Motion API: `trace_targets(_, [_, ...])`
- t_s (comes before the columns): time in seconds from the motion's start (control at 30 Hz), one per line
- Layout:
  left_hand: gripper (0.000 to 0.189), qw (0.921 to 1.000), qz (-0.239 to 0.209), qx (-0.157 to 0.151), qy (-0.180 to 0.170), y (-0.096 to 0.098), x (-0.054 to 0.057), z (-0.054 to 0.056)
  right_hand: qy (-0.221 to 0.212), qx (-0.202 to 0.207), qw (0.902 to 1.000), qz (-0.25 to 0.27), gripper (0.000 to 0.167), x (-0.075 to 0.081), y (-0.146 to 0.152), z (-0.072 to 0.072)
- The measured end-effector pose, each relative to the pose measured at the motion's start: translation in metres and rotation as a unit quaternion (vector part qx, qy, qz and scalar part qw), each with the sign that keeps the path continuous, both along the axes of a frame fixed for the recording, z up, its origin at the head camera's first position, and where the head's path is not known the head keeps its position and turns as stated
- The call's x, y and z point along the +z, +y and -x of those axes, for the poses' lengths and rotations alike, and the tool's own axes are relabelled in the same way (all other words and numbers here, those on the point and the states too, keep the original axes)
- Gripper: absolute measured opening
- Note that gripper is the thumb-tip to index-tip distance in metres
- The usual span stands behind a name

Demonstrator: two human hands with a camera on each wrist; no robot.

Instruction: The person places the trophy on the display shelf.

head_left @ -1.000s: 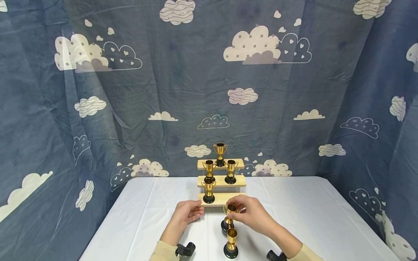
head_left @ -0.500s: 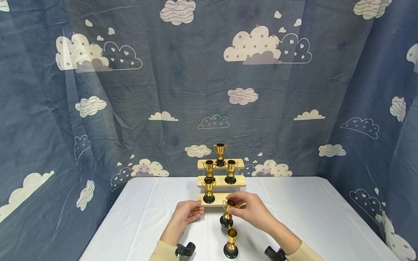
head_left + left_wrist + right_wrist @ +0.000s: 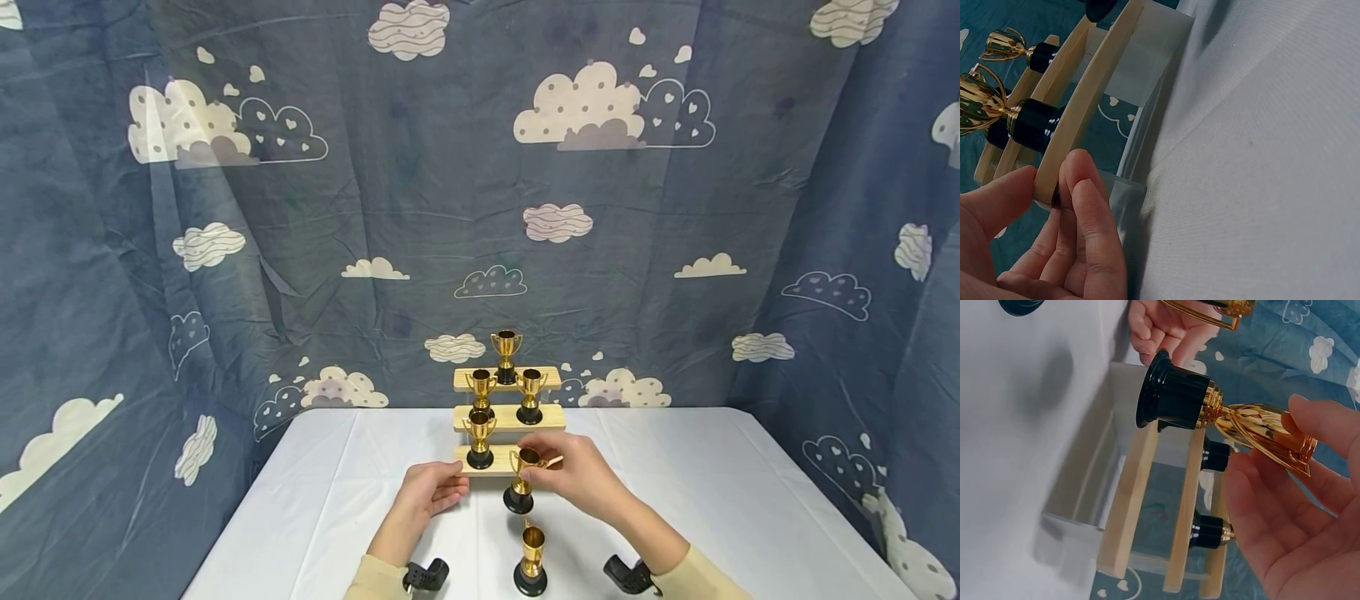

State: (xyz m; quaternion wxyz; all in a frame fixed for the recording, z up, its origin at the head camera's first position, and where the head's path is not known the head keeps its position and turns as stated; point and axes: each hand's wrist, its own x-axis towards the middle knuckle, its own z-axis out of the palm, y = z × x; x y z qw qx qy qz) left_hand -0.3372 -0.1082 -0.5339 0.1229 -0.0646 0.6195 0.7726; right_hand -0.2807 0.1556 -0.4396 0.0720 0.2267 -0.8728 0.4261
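In the head view my right hand (image 3: 581,475) holds a small gold trophy cup (image 3: 519,497) with a black base, pinching its bowl between thumb and fingers. The trophy hangs above the table, just in front of the lowest board of a three-tier wooden stand (image 3: 498,463). At that board's left end is my left hand (image 3: 427,493); the left wrist view shows its thumb and fingers (image 3: 1088,215) pinching the board (image 3: 1079,115). One trophy (image 3: 479,442) stands on the left of the lowest board. In the right wrist view the held trophy's base (image 3: 1175,394) is off the wood.
Two trophies (image 3: 529,398) stand on the middle board and one trophy (image 3: 506,354) on the top board. Another trophy (image 3: 532,560) stands upright on the white tablecloth (image 3: 330,500) near the front. Behind hangs a blue cloud-print curtain (image 3: 450,200).
My right hand has lifted the trophy and carried it forward, toward the stand, away from the trophy at the front. My left hand stays at the board's end.
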Motion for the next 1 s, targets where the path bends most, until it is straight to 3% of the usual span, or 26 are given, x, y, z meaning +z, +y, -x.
trace_targets(0.33, [0.031,1.0000,0.002,0.002,-0.004,0.000,0.002,-0.001,0.019,-0.001,0.9998,0.001,0.033,0.007,-0.001,0.007])
trace_targets(1.0, [0.042,1.0000,0.004,-0.002,-0.003,-0.001,0.000,0.001,0.070,-0.013,0.9971,-0.027,0.036,0.018,-0.003,0.026])
